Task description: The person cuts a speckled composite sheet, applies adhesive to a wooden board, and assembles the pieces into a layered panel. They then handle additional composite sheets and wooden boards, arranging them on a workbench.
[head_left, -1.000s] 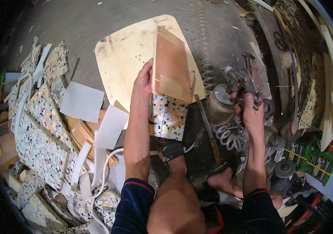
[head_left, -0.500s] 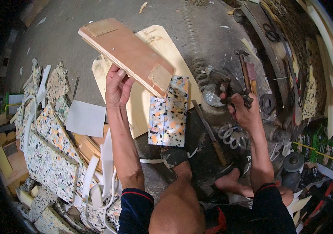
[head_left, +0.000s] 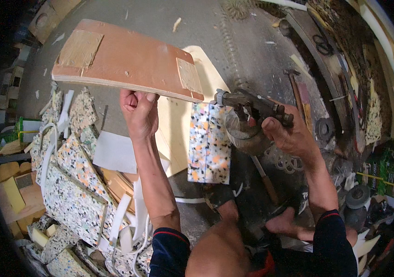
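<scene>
I see the left hand (head_left: pixel 140 115) pinching the lower edge of the board (head_left: pixel 127 57), upper left of the frame; right of centre, the right hand (head_left: pixel 294 141) grips the spray gun (head_left: pixel 261 108), above speckled foam (head_left: pixel 208 152) at centre

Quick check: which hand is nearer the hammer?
Right. The right hand, holding the spray gun, is just on the near side of the hammer; the left hand, holding the brown board, is farther off to its left.
</scene>
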Demonstrator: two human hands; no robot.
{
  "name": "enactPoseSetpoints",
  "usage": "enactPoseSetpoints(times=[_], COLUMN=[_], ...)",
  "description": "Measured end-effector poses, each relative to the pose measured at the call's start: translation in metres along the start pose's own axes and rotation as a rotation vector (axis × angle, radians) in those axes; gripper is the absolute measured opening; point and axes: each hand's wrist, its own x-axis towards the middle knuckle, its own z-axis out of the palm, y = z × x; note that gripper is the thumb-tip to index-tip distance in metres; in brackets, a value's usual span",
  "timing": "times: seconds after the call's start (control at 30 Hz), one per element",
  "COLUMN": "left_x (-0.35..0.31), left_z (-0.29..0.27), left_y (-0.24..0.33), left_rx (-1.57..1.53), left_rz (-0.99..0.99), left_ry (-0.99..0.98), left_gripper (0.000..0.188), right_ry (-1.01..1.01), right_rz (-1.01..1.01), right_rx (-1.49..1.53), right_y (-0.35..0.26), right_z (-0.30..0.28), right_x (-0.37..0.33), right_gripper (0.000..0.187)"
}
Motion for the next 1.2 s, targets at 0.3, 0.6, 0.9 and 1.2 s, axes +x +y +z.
enactPoseSetpoints(times=[0.3, 0.6, 0.9, 1.2], left_x=[0.032, 0.014, -0.001, 0.0], left_z=[0.014, 0.006, 0.001, 0.008], left_y=[0.027, 0.022, 0.016, 0.013], left_rx=[0.146, 0.086, 0.064, 0.059], left_rz=[0.168, 0.098, 0.072, 0.082], left_ry=[0.07, 0.071, 0.009, 0.004], left_gripper=[0.044, 0.05, 0.062, 0.06], right_ry=[0.076, 0.137, 0.25, 0.212], right_rz=[-0.097, -0.037, 0.104, 0.188], right_rx=[-0.125, -0.102, -0.119, 0.082], right_y=[-0.032, -0.027, -0.029, -0.034], right_z=[0.007, 0.004, -0.002, -0.012], right_x=[0.027, 0.03, 0.063, 0.059], right_gripper=[0.047, 0.039, 0.057, 0.059])
